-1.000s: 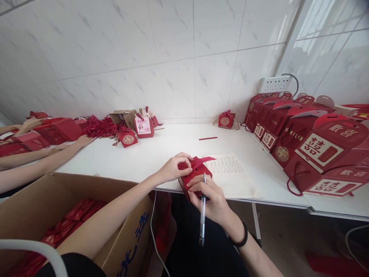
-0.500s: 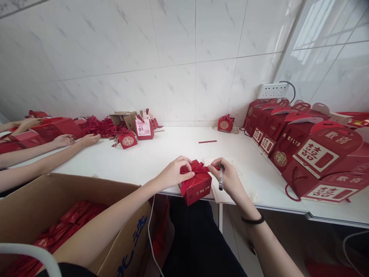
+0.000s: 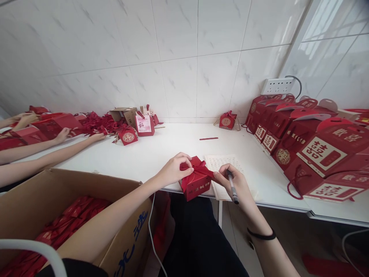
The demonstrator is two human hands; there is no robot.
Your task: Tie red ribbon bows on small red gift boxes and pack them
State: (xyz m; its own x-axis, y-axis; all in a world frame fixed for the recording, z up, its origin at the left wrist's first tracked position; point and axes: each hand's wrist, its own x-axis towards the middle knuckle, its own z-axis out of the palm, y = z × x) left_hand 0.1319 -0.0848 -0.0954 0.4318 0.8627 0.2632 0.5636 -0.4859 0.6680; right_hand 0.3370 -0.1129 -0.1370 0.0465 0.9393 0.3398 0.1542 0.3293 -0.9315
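Observation:
A small red gift box point(image 3: 198, 187) with gold lettering sits at the table's front edge, a red ribbon point(image 3: 198, 168) tied in a bow on its top. My left hand point(image 3: 175, 169) is closed on the ribbon at the left of the bow, its fingertips by the knot. With thumb and finger my right hand point(image 3: 232, 180) pinches the ribbon's right end, drawn out from the box. A grey pen point(image 3: 233, 187) is also tucked in that hand, pointing down. Beneath the right hand lies a sheet of paper point(image 3: 227, 161) with handwriting.
Stacked red boxes point(image 3: 323, 152) line the right side near a power strip point(image 3: 278, 86). An open carton point(image 3: 95, 175) with red packets stands left. Another person's hands point(image 3: 98, 136) reach in beyond it. Small boxes point(image 3: 128, 135) and a red strip point(image 3: 209, 138) lie farther back.
My right hand has moved right and slightly down, pulling the ribbon end farther from the bow, and the pen has tilted. My left hand stays at the bow.

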